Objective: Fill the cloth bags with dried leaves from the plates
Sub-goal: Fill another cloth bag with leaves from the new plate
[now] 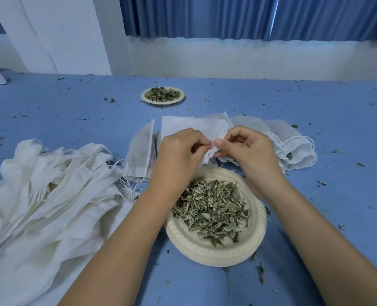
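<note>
Looking down from the head camera, the only view going: the left hand [178, 151] and right hand [249, 151] are both pinching the near edge of one cloth bag [183, 123]. Thumbs and fingertips are meeting at its mouth, so each grip is narrow and holding fabric, nothing else. Whether the mouth is actually opening, I can't tell, since the fingers are covering it.

The bit that matters: the bag is lying flat on the blue surface [72, 107], its long axis running away from the hands toward the far side, mouth pointing back at the person. The dried leaves [212, 208] are sitting on the near plate [216, 257] right under the wrists. So leaves on the near side of the grip, bag on the far side. Both hands are about equally close, and I'm guessing either could be dropping back for a pinch of leaves.

A second plate [163, 103] of leaves is sitting well off at the far side. A heap of bags [50, 195] is lying left, with a few more [293, 140] right. No brands or writing showing anywhere.
</note>
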`<state>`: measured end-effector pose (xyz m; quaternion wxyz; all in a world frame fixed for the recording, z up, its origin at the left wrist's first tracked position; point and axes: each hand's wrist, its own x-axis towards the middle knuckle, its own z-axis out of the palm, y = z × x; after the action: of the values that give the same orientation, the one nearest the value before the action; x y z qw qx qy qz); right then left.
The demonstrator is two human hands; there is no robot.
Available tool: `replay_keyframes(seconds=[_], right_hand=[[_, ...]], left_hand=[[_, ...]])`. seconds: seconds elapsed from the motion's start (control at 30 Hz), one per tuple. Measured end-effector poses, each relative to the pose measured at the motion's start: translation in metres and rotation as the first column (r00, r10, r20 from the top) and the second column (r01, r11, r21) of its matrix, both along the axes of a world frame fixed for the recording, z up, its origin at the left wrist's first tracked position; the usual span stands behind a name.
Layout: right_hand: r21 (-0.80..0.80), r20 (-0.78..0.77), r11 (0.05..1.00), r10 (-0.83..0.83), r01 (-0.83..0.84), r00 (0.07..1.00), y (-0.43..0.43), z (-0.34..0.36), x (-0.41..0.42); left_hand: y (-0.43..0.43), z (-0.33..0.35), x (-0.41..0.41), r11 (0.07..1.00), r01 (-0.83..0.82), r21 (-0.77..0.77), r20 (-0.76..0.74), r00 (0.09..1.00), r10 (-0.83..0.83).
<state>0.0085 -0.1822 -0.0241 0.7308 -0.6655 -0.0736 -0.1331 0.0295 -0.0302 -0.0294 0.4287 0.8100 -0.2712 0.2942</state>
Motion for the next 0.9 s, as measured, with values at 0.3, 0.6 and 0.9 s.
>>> replay_keyframes(seconds=[0.3,0.6,0.9], right_hand=[[0.006,0.008,1.0,0.024,-0.024,1.0,0.002,-0.001,-0.005],[-0.581,-0.229,0.683,0.386,-0.443,0.894,-0.024,0.019,-0.023],[-0.728,-0.169,0.602,0.306,-0.328,0.937,-0.021,0.016,-0.029]], left_hand=[[0.005,0.003,-0.005,0.966,0.198,-0.167,-0.262,0.936,-0.237],[0.025,0.015,-0.003,0.886,-0.12,-0.447,-0.126,0.99,0.07],[0.019,0.003,0.0,0.986,-0.106,0.127,-0.258,0.957,0.136]])
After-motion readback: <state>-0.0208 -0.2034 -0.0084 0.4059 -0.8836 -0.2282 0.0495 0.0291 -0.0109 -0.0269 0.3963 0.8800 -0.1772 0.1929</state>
